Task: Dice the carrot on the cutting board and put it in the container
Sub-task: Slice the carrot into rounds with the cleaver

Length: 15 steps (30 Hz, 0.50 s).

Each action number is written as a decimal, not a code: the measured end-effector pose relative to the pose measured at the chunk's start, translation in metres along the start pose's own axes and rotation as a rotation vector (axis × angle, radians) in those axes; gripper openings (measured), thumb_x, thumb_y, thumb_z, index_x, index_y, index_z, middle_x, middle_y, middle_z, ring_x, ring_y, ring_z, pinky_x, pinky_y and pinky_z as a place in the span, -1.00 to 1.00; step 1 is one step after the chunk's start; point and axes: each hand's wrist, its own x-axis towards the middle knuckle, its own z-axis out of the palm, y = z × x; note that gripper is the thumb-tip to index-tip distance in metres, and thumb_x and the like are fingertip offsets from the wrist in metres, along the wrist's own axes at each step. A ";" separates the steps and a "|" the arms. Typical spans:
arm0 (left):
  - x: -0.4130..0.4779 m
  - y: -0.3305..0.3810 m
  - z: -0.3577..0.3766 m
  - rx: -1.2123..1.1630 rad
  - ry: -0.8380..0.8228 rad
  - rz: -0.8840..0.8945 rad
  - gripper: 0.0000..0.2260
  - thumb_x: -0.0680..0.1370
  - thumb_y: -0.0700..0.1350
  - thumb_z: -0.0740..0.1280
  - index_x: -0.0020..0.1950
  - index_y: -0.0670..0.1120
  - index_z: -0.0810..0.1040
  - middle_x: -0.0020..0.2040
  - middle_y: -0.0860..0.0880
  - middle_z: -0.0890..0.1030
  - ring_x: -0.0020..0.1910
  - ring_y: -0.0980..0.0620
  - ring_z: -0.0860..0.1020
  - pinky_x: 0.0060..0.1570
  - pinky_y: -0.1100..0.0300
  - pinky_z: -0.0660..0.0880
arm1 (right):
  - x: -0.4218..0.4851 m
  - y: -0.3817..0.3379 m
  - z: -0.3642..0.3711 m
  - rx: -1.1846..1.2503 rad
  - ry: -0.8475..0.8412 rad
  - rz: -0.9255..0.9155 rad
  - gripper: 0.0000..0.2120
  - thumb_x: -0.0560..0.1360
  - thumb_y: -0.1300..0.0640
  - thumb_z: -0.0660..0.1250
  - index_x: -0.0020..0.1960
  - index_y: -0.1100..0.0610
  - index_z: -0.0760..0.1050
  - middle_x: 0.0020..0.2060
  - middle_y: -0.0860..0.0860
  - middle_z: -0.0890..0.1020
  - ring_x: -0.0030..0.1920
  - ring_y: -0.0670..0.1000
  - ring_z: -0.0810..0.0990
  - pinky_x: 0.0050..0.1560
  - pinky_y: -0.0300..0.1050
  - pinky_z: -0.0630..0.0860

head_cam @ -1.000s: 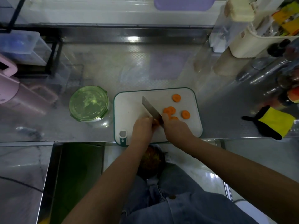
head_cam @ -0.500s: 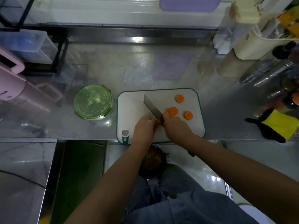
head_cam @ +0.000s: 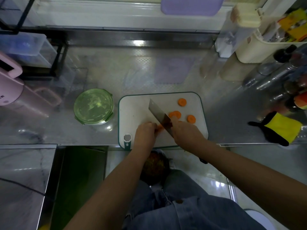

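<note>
At the front edge of the steel bench [head_cam: 166, 72] lies a white rectangular plastic cutting board with a dark green rim [head_cam: 132, 110], its near side overhanging the edge slightly. The person's left hand [head_cam: 145, 135] sits on the board with fingers curled, pinching a short orange stub of carrot [head_cam: 160, 127] against it. The right hand [head_cam: 186, 131] is wrapped round the handle of a broad steel cleaver [head_cam: 157, 112], whose blade slants toward the back edge and stands just beside the stub on its right. Three round carrot slices [head_cam: 182, 102] lie loose on the board's right half, one apart near its far side. Just left of the board stands a round container with a clipped green lid [head_cam: 93, 106]. A yellow-and-black cloth [head_cam: 280, 128] rests at the bench's front right edge.
</note>
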 end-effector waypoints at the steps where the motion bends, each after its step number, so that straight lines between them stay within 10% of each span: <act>1: 0.000 -0.001 0.000 0.000 0.003 0.004 -0.84 0.54 -0.12 0.28 -0.07 -0.12 0.64 -0.09 -0.12 0.64 -0.08 -0.11 0.56 -0.06 0.14 0.40 | -0.001 0.000 0.002 -0.006 0.004 0.009 -0.63 0.62 0.14 0.08 0.39 0.21 0.18 -0.05 0.13 0.62 -0.14 0.12 0.62 -0.35 -0.10 0.30; 15: -0.002 0.002 -0.002 -0.053 0.005 0.010 -0.79 0.58 -0.05 0.29 -0.02 -0.11 0.68 -0.13 -0.15 0.63 -0.15 -0.12 0.56 -0.10 0.08 0.43 | 0.002 -0.011 0.033 0.073 0.084 0.031 -0.76 0.55 0.26 0.20 0.22 0.24 0.39 -0.21 0.17 0.59 -0.34 0.15 0.56 -0.45 -0.13 0.28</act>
